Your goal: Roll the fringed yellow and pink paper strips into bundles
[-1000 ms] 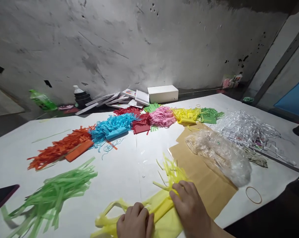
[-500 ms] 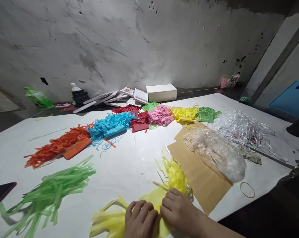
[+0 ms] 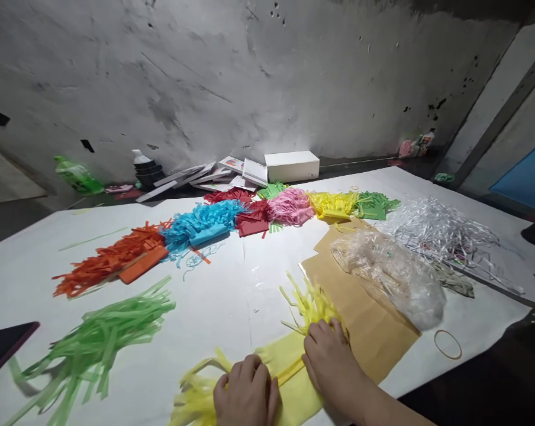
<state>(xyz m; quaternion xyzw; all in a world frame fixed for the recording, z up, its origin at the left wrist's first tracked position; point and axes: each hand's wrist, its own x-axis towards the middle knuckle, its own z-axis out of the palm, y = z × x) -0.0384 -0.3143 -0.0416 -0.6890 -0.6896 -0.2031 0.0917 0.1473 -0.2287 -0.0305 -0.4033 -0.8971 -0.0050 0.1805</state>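
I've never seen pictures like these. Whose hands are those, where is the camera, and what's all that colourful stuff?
There's no machine at work here: these are a person's bare left hand and right hand, seen from a camera worn on the head, facing forward and down. Both hands are on a yellow fringed sheet; whether they grip it is unclear. On the white table surface lie loose green strips, an orange fringe bundle, a blue fringe bundle, a pink fringe bundle, brown paper, crumpled clear plastic and shiny silvery strips.
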